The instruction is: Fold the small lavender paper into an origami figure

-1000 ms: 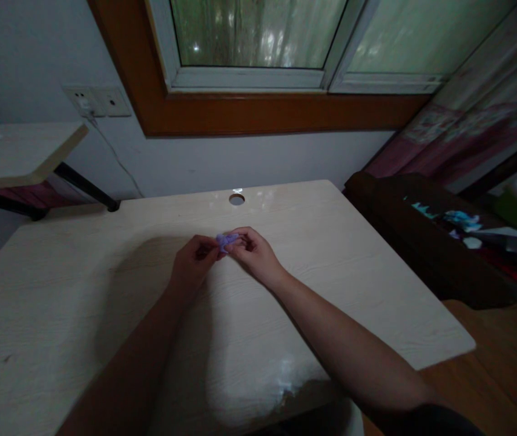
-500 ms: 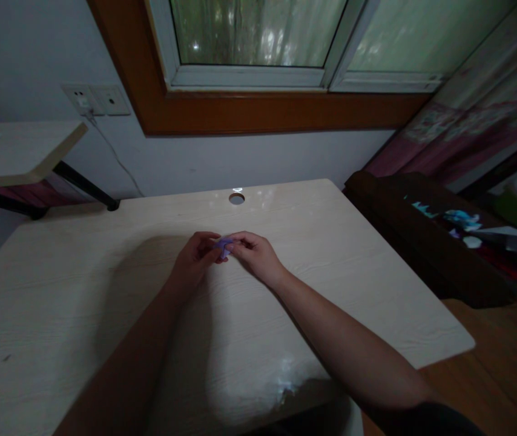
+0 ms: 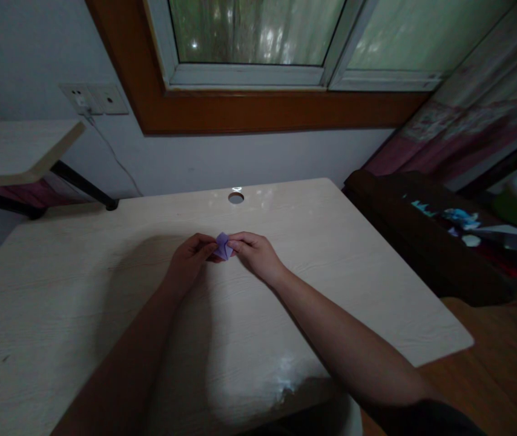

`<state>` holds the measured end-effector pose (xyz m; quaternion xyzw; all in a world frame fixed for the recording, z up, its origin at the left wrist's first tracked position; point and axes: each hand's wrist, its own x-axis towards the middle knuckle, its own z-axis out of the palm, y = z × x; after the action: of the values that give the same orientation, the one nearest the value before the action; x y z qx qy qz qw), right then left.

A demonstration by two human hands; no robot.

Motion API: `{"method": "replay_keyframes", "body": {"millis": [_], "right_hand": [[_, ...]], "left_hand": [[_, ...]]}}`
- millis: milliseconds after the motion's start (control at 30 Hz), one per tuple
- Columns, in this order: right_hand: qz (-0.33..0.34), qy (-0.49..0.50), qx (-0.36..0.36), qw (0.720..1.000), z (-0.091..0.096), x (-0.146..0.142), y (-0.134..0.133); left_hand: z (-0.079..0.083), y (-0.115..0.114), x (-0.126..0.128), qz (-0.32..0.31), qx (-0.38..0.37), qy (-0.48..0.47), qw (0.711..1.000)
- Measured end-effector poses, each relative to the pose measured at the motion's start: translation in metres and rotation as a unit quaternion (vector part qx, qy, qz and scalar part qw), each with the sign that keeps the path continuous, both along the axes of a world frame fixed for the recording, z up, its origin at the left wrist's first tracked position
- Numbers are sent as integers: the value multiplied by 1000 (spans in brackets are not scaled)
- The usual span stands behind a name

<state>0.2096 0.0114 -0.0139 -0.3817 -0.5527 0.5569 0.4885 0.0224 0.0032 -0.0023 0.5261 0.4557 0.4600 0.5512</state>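
Before the desk hole (image 3: 236, 198), the purple piece (image 3: 224, 247) – probably light, creasable – is aptly edge-pinched by left hand (image 3: 189, 257) and right hand (image 3: 260, 254), fingers (image 3: 243, 237) closed.

dim room, pale wall (image 3: 249, 156), sliding window (image 3: 247, 30) in brown wood trim (image 3: 263, 112), floral curtain (image 3: 449, 115) right, wood-grain table (image 3: 331, 242) below window, brown floor (image 3: 480, 375) lower right.

Location type: room in a home, probably a bedroom or study. Indicators: a patterned curtain (image 3: 458, 121) with a pink lower band; a window (image 3: 249, 36) set in a brown wooden surround (image 3: 263, 112); wall sockets (image 3: 94, 99), one with a plug and white cord (image 3: 113, 151) fitted; a wood-grain table (image 3: 353, 290) with a raised shelf (image 3: 22, 151); a brown floor (image 3: 490, 357); dark furniture (image 3: 422, 242) bearing assorted small articles (image 3: 462, 219).
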Motion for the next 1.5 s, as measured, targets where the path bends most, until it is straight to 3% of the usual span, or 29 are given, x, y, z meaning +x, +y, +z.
{"method": "replay_keyframes", "body": {"millis": [267, 467, 667, 867, 1067, 1267, 1500], "right_hand": [[-14, 1, -31, 999, 4, -1, -2], [15, 34, -15, 999, 5, -6, -4], [-20, 27, -13, 999, 3, -7, -5], [-8, -43, -3, 999, 1, -4, -6], [-6, -60, 6, 998, 2, -4, -6], [26, -73, 15, 997, -1, -1, -6], [39, -22, -22, 999, 4, 2, -4]], "left_hand": [[0, -1, 2, -14, -2, -9, 1000], [-5, 0, 4, 28, 21, -8, 999], [-10, 0, 5, 30, 42, 3, 999], [-10, -3, 6, 17, 56, 53, 997], [-4, -3, 6, 58, 142, 138, 979], [-4, -3, 3, -35, 97, 76, 992], [-8, -4, 2, -79, 73, 4, 994]]}}
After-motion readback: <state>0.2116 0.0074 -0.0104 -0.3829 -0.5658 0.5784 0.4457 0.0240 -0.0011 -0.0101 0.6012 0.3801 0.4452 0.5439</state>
